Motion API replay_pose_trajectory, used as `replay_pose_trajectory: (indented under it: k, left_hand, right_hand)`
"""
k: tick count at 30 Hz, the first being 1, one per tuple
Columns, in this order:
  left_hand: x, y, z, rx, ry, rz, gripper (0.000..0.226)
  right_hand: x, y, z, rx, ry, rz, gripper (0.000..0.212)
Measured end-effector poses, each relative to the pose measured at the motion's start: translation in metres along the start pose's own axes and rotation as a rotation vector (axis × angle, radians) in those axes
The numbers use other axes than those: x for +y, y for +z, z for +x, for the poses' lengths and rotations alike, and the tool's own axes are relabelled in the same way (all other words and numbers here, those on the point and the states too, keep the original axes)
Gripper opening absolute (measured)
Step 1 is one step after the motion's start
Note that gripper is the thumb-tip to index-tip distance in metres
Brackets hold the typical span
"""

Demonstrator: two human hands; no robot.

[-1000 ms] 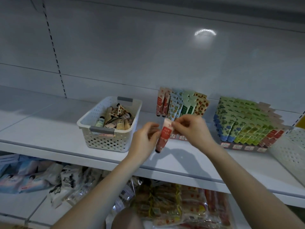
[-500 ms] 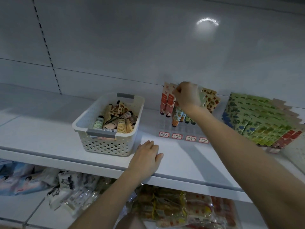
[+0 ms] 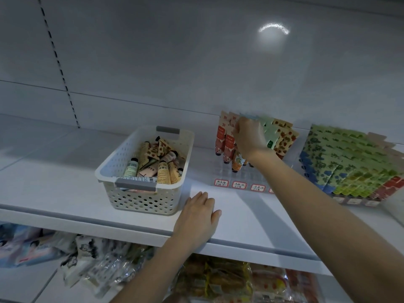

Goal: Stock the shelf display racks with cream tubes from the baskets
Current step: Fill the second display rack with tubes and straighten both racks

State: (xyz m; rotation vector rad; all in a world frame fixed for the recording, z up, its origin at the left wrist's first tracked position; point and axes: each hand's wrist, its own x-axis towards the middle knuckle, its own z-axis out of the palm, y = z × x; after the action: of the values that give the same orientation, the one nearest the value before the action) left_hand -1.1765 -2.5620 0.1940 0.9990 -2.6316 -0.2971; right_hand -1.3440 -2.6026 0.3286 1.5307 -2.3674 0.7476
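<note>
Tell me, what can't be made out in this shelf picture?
Head view only.
1. Right hand: its own back hides the fingertips, so whether it holds anything is unclear.
2. Price labels: writing too small.
3. Lower-shelf packets: blurred, cut off by the bottom edge.

Dim, cool, flat light, low contrast. One hard arc-shaped glare spot on the glossy back panel (image 3: 274, 29). The right forearm (image 3: 317, 204) drops a soft shadow to its left on the shelf (image 3: 65, 182), so the source is up and to the right. Wide-angle bowing: the shelf's front edge and the panel seams curve toward the borders. The full rack (image 3: 349, 167) at the right edge is smeared. The lower-shelf packets (image 3: 98, 265) are soft, dark and noisy.
</note>
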Motion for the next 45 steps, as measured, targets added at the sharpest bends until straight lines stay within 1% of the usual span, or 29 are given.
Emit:
replay_pose_trajectory:
  k: [3, 4, 5, 8, 10, 17, 21, 24, 29, 34, 40, 43, 45]
  left_hand:
    - [-0.0001, -0.0004, -0.0004, -0.010, -0.006, -0.004, 0.031]
    - [-0.0001, -0.0006, -0.0006, -0.012, -0.006, -0.006, 0.031]
    - [-0.0005, -0.0003, -0.0007, -0.013, -0.004, -0.007, 0.031]
    - [-0.0011, 0.0001, -0.0011, -0.017, -0.006, -0.005, 0.031]
    - [-0.0013, 0.0009, -0.0008, -0.021, -0.006, -0.009, 0.032]
    - [-0.0024, 0.0037, -0.0003, -0.018, -0.011, 0.000, 0.034]
    - [-0.0029, 0.0045, 0.0003, -0.032, -0.010, 0.000, 0.038]
    - [-0.0027, 0.0040, -0.0003, -0.041, -0.012, 0.000, 0.039]
    - [-0.0017, 0.0032, -0.0006, -0.030, -0.020, -0.003, 0.036]
    - [-0.0023, 0.0036, -0.0006, -0.036, -0.021, -0.007, 0.037]
    - [-0.0024, 0.0036, -0.0001, -0.032, -0.024, -0.004, 0.036]
    - [-0.0025, 0.0037, -0.0002, -0.036, -0.024, -0.005, 0.038]
    - [-0.0020, 0.0030, -0.0008, -0.040, -0.027, -0.007, 0.040]
  right_hand:
    - [-0.0003, -0.0003, 0.0002, 0.014, -0.022, -0.002, 0.026]
    - [-0.0004, -0.0003, 0.0005, 0.010, -0.023, -0.010, 0.024]
    - [-0.0005, -0.0005, 0.0010, 0.005, -0.025, -0.024, 0.025]
    - [-0.0001, -0.0011, 0.0031, 0.001, -0.037, -0.047, 0.043]
    - [0.0000, -0.0029, 0.0036, -0.011, -0.037, -0.056, 0.046]
    - [-0.0030, -0.0056, 0.0021, -0.034, -0.033, -0.093, 0.047]
    - [0.0028, -0.0045, 0.0009, -0.025, -0.025, -0.064, 0.040]
    - [0.0047, -0.0048, -0.0003, -0.027, -0.013, -0.068, 0.043]
    - [0.0040, -0.0051, 0.0012, -0.045, -0.002, -0.092, 0.042]
    - [0.0025, -0.0062, 0.0049, -0.058, -0.021, -0.106, 0.044]
    - [-0.0030, -0.0078, 0.0044, -0.059, -0.045, -0.152, 0.030]
    - [-0.0020, -0.0063, 0.0055, -0.059, -0.040, -0.141, 0.042]
    - [-0.0009, -0.0059, 0.0068, -0.063, -0.032, -0.109, 0.045]
